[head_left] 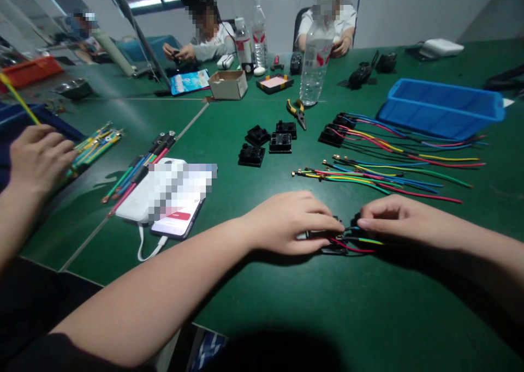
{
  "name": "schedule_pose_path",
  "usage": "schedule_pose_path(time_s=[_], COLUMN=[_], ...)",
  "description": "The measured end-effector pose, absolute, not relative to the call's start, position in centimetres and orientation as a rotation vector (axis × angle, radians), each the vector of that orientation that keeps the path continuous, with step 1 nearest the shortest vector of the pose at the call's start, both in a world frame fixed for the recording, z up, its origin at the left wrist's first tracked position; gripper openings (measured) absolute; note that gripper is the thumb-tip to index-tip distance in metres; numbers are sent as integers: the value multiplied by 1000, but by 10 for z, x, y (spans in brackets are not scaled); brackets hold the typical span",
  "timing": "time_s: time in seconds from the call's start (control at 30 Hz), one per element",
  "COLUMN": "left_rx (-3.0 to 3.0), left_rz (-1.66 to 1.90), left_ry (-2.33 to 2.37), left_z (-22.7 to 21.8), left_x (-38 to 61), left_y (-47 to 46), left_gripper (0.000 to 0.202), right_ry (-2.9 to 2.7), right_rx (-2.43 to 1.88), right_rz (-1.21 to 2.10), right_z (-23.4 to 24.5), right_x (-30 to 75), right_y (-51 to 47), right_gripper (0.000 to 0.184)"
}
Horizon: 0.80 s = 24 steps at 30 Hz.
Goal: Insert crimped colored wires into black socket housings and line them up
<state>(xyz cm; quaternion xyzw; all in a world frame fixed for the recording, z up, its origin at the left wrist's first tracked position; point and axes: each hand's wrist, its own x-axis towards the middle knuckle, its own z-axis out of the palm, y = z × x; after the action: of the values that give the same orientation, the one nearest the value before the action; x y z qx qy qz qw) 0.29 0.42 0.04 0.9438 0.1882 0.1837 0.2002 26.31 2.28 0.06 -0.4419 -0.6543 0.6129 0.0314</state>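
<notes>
My left hand (292,222) rests knuckles-up on the green table (286,317), its fingers closed on a small black connector block (333,240). My right hand (393,219) pinches coloured wires (360,244) that run into that block. Loose coloured wires with metal tips (368,175) lie just beyond my hands. Several black connector blocks (268,142) sit further back in the middle.
A phone on a white power bank (164,197) lies to my left beside wire bundles (139,167). A co-worker's hand (35,156) rests at far left. A blue tray (440,107), pliers (298,112), a water bottle (314,61) and a small box (228,84) stand behind. Two people sit opposite.
</notes>
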Motion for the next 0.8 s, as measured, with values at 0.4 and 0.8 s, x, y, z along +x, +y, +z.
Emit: schedule_pose_path(time_s=[0.4,0.8], left_rx=[2688,2692], left_rz=[549,591], left_ry=[483,486], left_z=[-1,-4], left_x=[4,4], left_y=[7,8], left_gripper=[32,32], right_ry=[-1931,-1977], right_rx=[-1354,-1353], right_rz=[2001,1992], right_z=[-3,2], right_x=[267,266], right_y=[22,24], right_gripper=[39,40])
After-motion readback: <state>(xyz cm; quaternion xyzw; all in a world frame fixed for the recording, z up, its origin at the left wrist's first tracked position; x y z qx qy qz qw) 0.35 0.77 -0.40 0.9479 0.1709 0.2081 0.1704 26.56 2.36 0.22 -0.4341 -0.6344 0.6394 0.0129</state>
